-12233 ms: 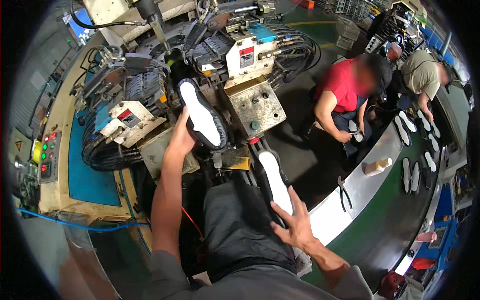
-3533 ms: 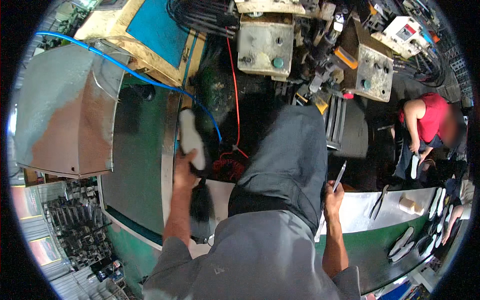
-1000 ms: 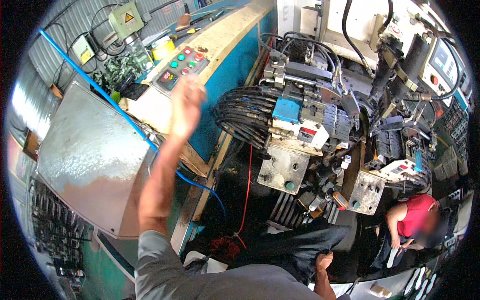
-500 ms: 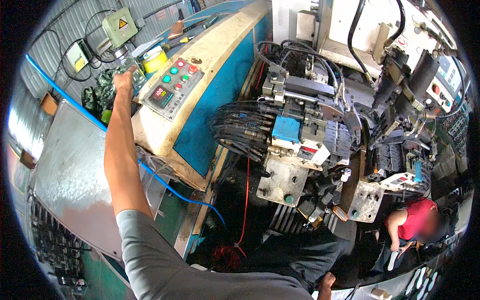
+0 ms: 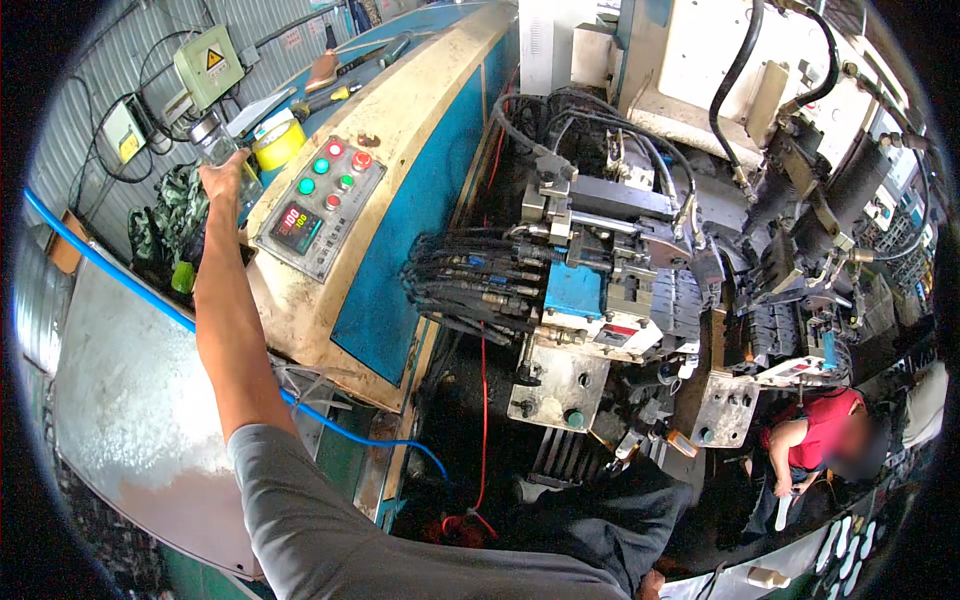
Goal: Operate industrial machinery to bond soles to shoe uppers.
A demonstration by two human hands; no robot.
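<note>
My left arm stretches toward the upper left, over the end of a cream and blue machine housing (image 5: 375,220). At its end my left hand (image 5: 222,178) is closed around the lower part of a clear bottle (image 5: 211,138) with a greyish cap. Just right of the bottle stands a yellow container (image 5: 279,143), and dark camouflage-patterned cloth (image 5: 165,215) lies to the left of my wrist. My right hand (image 5: 651,584) shows only as a small piece at the bottom edge, by my dark trousers; its fingers are hidden.
A control panel (image 5: 322,208) with coloured buttons sits beside my left forearm. A blue hose (image 5: 110,265) runs under that arm. Machinery with black hoses (image 5: 470,280) fills the middle. At lower right a person in a red top (image 5: 822,425) holds a white sole-shaped piece (image 5: 783,512).
The view has shifted, so the housing and panel sit farther left and lower. My left hand stays at the bottle. My right hand has slipped mostly out of view at the bottom.
</note>
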